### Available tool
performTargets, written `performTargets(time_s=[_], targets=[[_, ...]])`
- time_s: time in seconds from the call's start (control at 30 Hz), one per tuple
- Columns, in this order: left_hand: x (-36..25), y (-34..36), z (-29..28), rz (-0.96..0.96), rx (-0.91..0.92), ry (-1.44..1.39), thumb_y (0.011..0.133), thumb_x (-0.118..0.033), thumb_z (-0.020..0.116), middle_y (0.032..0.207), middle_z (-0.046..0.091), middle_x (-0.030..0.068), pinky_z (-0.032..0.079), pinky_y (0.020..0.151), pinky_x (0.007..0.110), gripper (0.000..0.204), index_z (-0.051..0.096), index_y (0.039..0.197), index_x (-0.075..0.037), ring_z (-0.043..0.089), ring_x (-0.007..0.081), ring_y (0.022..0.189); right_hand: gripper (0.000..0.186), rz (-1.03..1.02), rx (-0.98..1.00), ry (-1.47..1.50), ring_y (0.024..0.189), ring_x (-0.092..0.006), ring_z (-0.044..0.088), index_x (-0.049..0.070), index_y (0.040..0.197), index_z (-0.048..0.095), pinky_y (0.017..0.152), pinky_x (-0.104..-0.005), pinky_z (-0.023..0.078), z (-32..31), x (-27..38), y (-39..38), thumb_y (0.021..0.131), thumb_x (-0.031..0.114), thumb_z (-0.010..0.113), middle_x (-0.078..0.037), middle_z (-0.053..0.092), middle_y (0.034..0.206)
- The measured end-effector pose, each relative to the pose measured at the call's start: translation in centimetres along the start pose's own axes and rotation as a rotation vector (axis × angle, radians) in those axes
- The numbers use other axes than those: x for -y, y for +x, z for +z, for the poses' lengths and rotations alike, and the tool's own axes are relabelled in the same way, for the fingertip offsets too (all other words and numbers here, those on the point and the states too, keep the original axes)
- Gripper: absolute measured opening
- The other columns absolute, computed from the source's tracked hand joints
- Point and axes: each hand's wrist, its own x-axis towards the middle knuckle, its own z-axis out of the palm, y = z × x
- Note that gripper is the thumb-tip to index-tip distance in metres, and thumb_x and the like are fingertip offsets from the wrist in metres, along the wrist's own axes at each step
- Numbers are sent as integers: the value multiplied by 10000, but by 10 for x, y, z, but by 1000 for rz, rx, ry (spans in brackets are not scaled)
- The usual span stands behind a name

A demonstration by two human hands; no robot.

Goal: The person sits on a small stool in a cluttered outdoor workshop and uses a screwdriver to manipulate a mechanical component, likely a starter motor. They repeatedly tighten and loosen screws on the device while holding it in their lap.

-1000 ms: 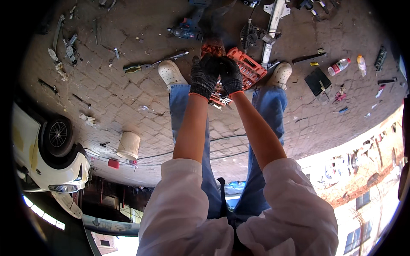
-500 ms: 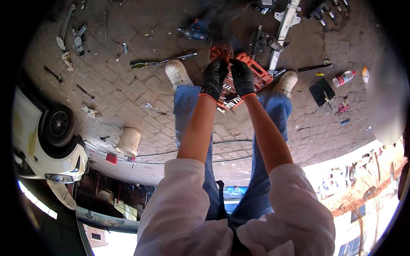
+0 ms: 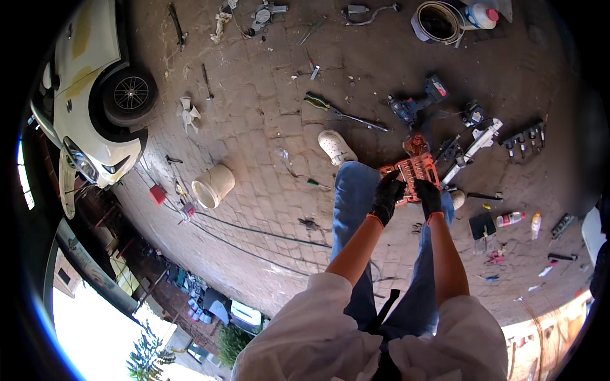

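An orange socket set case (image 3: 419,170) lies open between my legs, rows of small metal pieces showing in it. My left hand (image 3: 385,198), in a black glove with an orange cuff, is closed at its near left edge. On the near right edge, my right hand (image 3: 428,198), gloved alike, is also closed, its fingertips over the case. The gloves hide any small part in the fingers. Against the far end of the case is a reddish-orange object (image 3: 416,145) whose kind I cannot make out. Beyond it lies a blue-black cordless power tool (image 3: 416,105).
Pliers (image 3: 316,101) and a long tool lie beyond my left shoe (image 3: 337,147). A silver metal bar (image 3: 473,150) lies to the right, near bottles (image 3: 510,219). An open bucket (image 3: 438,23) stands far off; a beige bucket (image 3: 214,186) and white car (image 3: 89,120) are left.
My view has swung to the left, so the scene sits further right. Both hands have come back from the far end of the case to its near edge and moved apart.
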Motion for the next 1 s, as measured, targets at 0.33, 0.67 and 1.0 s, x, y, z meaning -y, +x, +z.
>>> performTargets(time_s=[0.33,0.67,1.0], targets=[[-304,-106,-4,97,541,-794,924,-344,410,1393,272,201,214,1080,457,523,335,1314,-4,259,317,1301,192,-68,-248,-72,580,-65,463,52,853,638,544,-209,367,79,135,-102,789,233,632,20,541,666],[-442,-92,-6,74,635,-871,916,-387,398,1377,305,198,226,1078,439,580,296,1337,-2,296,303,1284,219,-276,-44,-113,657,-67,514,33,956,645,599,-221,417,230,266,-34,851,205,561,-2,623,785],[-476,62,-43,126,-323,-65,822,-145,622,699,582,40,454,546,254,228,590,1025,-47,518,127,555,239,-54,15,-78,632,-74,550,37,947,648,595,-217,439,349,379,76,835,237,581,-13,635,760]])
